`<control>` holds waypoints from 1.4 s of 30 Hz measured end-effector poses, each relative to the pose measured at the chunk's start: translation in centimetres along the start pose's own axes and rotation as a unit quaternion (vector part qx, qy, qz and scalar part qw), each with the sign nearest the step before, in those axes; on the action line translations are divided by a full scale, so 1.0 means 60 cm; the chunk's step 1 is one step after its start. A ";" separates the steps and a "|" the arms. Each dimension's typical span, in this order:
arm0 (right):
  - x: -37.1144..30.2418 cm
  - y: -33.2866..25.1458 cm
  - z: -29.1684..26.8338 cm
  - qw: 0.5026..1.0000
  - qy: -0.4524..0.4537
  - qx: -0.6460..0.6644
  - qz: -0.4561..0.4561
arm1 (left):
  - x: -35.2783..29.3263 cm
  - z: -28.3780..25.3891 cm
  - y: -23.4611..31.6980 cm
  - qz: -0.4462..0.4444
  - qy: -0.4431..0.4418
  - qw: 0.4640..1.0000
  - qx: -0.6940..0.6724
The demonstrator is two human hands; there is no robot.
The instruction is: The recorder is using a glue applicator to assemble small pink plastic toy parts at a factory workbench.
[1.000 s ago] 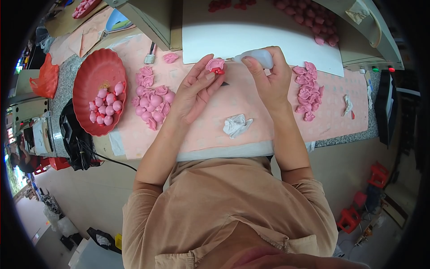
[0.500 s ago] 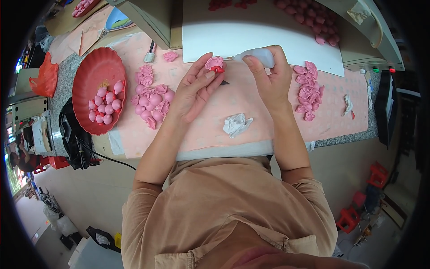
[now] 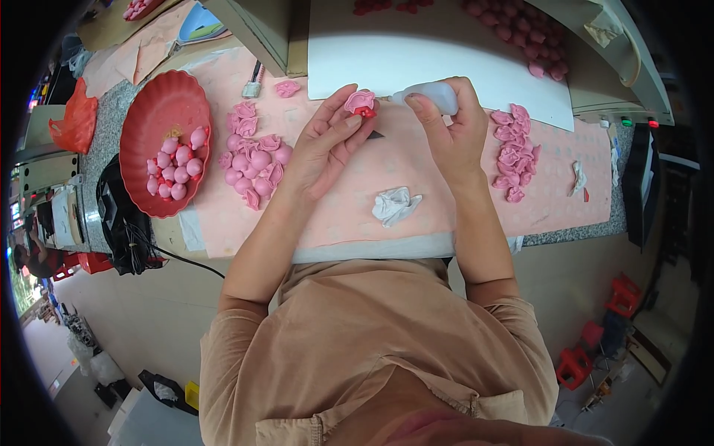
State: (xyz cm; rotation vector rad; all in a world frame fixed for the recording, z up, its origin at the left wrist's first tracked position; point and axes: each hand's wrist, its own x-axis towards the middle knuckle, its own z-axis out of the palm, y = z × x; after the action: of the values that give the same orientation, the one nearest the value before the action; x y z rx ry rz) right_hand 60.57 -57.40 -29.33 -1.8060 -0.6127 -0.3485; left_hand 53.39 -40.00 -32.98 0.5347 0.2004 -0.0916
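My left hand (image 3: 318,149) is closed on a small pink petal-shaped piece with a red part (image 3: 360,101), pinched between thumb and fingers. In my right hand (image 3: 457,140) is a translucent white squeeze bottle (image 3: 437,97), tipped on its side. Its thin nozzle points left and ends close to the pink piece; whether they touch I cannot tell. Left of my left hand lies a pile of pink balls and petal pieces (image 3: 251,167). A heap of ruffled pink petal pieces (image 3: 516,152) rests to the right of my right hand.
A red scalloped bowl (image 3: 145,100) with pink balls stands at left. Crumpled white tissue (image 3: 394,206) lies between my forearms. A brush (image 3: 252,88) and a single pink piece (image 3: 287,88) are farther back. Under a shelf, a white sheet (image 3: 372,59) carries more pink balls (image 3: 520,33).
Both hands hold nearly the same pose, with the nozzle still by the pink piece. The view has shifted slightly.
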 end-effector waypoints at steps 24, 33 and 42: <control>0.001 -0.004 -0.006 0.999 -0.019 0.016 0.037 | 0.004 -0.008 0.002 -0.007 0.011 1.000 -0.021; -0.003 -0.005 0.001 0.995 -0.020 0.082 0.056 | 0.004 -0.006 0.003 -0.018 0.005 1.000 -0.011; -0.005 -0.005 0.004 0.996 -0.039 0.071 0.037 | 0.000 -0.006 0.001 -0.015 0.007 1.000 -0.012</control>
State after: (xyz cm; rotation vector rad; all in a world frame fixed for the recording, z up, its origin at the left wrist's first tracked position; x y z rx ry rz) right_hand 60.15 -57.19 -29.31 -1.7077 -0.6083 -0.1803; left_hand 53.33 -39.78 -33.24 0.5090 0.2235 -0.1150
